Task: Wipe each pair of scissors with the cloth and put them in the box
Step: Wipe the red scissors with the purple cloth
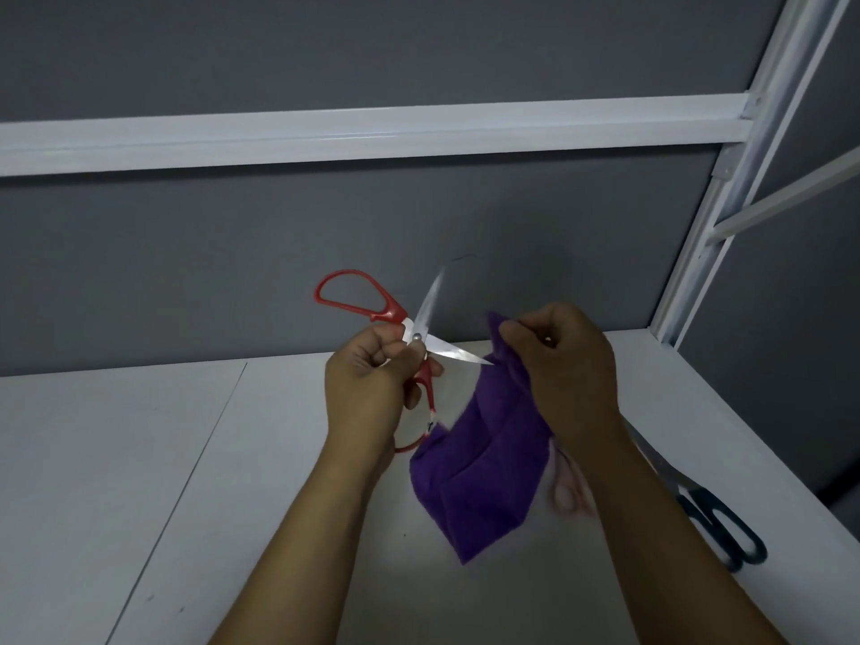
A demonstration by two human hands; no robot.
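My left hand (pixel 367 388) grips a pair of red-handled scissors (pixel 353 297) near the pivot, held in the air above the white table (pixel 116 458). Its blades are spread apart: one points up, the other points right toward the cloth. My right hand (pixel 565 365) pinches the top of a purple cloth (pixel 484 472), which hangs down folded, its upper edge just beside the lower blade tip. A second pair of scissors with dark blue handles (pixel 719 528) lies on the table at the right, partly hidden by my right forearm. No box is in view.
A pinkish, blurred object (pixel 570 495) lies on the table behind the cloth and my right forearm. A grey wall with a white rail (pixel 325 137) runs behind the table. White metal frame posts (pixel 726 202) stand at the right, near the table's right edge.
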